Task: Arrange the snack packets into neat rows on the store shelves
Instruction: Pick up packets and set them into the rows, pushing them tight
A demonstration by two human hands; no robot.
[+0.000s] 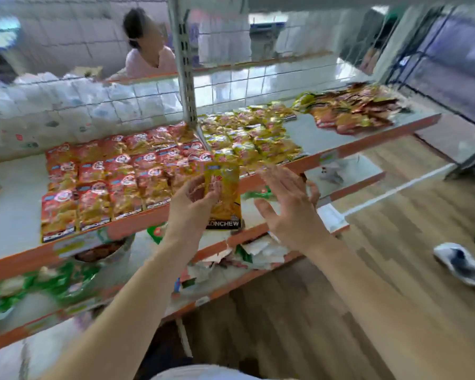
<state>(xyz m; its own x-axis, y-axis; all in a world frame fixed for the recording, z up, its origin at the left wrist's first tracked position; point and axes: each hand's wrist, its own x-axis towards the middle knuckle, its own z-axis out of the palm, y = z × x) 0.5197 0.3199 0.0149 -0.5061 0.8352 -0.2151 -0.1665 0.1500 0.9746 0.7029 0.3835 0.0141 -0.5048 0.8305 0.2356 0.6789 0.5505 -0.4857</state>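
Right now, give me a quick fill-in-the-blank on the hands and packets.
The packet in the left hand is mainly ___ in colour.
The right hand is ___, holding nothing.
The red packets lie in neat ___.
Missing words: yellow; open; rows.

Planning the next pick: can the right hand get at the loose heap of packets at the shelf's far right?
Probably yes. The right hand is open and holds nothing, and nothing stands between it and the loose heap on the shelf. It lies well beyond the hand, so a stretch seems needed.
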